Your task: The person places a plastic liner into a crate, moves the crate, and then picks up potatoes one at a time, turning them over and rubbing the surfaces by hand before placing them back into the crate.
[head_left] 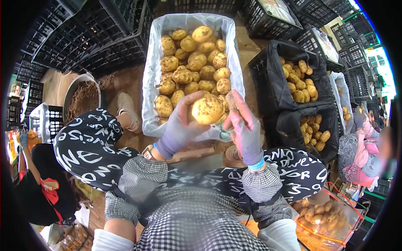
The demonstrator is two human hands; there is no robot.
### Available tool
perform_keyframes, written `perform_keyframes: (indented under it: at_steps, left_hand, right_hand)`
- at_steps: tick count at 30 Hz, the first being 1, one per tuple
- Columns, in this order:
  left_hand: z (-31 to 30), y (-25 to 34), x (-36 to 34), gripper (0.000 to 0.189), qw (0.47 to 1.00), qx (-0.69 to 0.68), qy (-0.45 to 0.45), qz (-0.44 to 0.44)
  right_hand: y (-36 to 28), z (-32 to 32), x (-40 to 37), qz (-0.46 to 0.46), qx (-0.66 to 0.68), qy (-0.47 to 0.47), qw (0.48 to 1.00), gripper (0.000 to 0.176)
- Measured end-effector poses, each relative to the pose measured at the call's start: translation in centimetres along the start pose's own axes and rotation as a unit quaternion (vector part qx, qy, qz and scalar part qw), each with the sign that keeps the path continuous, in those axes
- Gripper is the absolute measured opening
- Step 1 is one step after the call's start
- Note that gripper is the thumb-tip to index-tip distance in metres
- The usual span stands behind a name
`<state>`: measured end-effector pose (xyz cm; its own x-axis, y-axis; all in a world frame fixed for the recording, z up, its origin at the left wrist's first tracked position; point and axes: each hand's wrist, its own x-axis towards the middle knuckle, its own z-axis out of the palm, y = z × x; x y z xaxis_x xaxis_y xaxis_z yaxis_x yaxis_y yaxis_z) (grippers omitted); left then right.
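Note:
A large pale potato [207,109] with brown soil patches is held in my gloved left hand [179,125], above the near part of a crate [148,79] lined with white plastic. My right hand [244,129], also gloved, is just right of that potato, its fingers stretched up and pressed together; whether something small is between them I cannot make out. Beneath and beyond both hands, the lined crate holds many soil-marked potatoes [197,61].
Black-lined crates [268,62] of smaller potatoes stand at the right. A round bin [69,94] with dry roots is at the left. Stacked black crates [96,37] rise behind it. Co-workers sit at the far left [46,188] and far right [362,146]. A bag of potatoes [322,219] lies lower right.

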<state>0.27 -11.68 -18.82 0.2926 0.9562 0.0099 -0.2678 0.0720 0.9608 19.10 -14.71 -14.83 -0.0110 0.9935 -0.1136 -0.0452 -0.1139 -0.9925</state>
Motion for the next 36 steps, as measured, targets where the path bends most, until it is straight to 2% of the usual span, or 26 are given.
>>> perform_keyframes:
  at_steps: [2, 5, 8, 11, 13, 14, 17, 18, 20, 22, 25, 26, 29, 30, 32, 33, 34, 36]
  left_hand:
    - [0.1, -1.0, -0.2, 0.087, 0.999, 0.022, -0.008, 0.026]
    - [-1.0, -1.9, -0.2, 0.087, 0.976, 0.178, -0.044, 0.118]
    - [-1.3, -2.1, -0.2, 0.082, 0.963, 0.238, -0.039, 0.120]
    - [-0.5, -1.2, -0.1, 0.079, 0.968, 0.202, -0.022, 0.144]
    - [-0.4, -1.4, 0.0, 0.076, 0.970, 0.193, -0.020, 0.148]
    - [-0.4, -1.5, 0.0, 0.075, 0.971, 0.188, -0.017, 0.148]
    - [-0.4, -1.0, -0.4, 0.076, 0.953, 0.264, -0.016, 0.148]
    - [-0.4, -1.3, -0.4, 0.076, 0.964, 0.228, -0.011, 0.136]
    - [-0.6, -2.3, -0.3, 0.074, 0.982, 0.155, 0.001, 0.112]
    - [-0.5, -1.5, -0.2, 0.076, 0.979, 0.163, -0.001, 0.121]
    - [-0.7, -1.5, 0.0, 0.077, 0.967, 0.206, -0.014, 0.149]
    - [-0.8, -1.6, 0.1, 0.077, 0.961, 0.226, -0.020, 0.160]
    - [0.1, 0.8, -0.8, 0.063, 0.953, 0.263, -0.081, 0.125]
    - [0.6, 0.9, -1.0, 0.053, 0.967, 0.217, -0.067, 0.117]
    - [-0.7, -0.4, -0.5, 0.050, 0.974, 0.176, -0.044, 0.134]
    - [-1.3, -0.9, -0.1, 0.049, 0.977, 0.155, -0.032, 0.141]
    - [-1.5, -0.1, 0.9, 0.041, 0.955, 0.229, -0.001, 0.188]
    - [-1.7, -0.9, 3.2, 0.044, 0.960, 0.270, 0.070, 0.014]
  right_hand:
    - [-0.3, 0.4, -0.3, 0.007, -0.008, -0.026, 1.000, 0.055]
    - [2.6, 1.4, -0.3, -0.094, -0.071, -0.065, 0.991, 0.053]
    - [2.9, 0.9, 0.1, -0.096, -0.070, -0.054, 0.992, 0.052]
    - [2.9, -1.2, 1.5, -0.020, -0.054, 0.025, 0.998, 0.052]
    - [-0.2, -0.8, 0.9, 0.069, -0.011, 0.015, 0.997, 0.052]
    - [-0.6, -0.3, 0.6, 0.080, 0.042, -0.005, 0.996, 0.052]
    - [1.0, 0.6, 0.0, 0.015, 0.022, -0.079, 0.997, 0.053]
    - [1.1, 0.8, -0.2, -0.004, 0.023, -0.114, 0.993, 0.054]
    - [0.5, 0.2, -0.1, -0.011, -0.024, -0.059, 0.998, 0.054]
    - [-0.8, -0.6, 0.6, 0.043, 0.051, 0.033, 0.997, 0.053]
    - [-0.5, -1.4, 1.3, 0.090, 0.055, 0.028, 0.994, 0.052]
    - [-0.5, -1.0, 1.0, 0.191, 0.077, 0.014, 0.979, 0.045]
    - [1.6, -0.2, 0.3, 0.279, 0.145, -0.008, 0.949, 0.039]
    - [1.4, -0.9, 0.4, 0.272, 0.163, -0.022, 0.948, 0.032]
    - [1.1, -3.6, 1.1, 0.162, 0.131, -0.012, 0.978, 0.032]
    - [1.2, -5.6, 1.9, 0.111, 0.337, 0.045, 0.934, 0.033]
    - [1.2, -7.6, 2.7, 0.054, 0.526, 0.100, 0.843, 0.034]
    - [-1.0, -9.5, 3.1, -0.086, 0.473, 0.035, 0.876, 0.034]
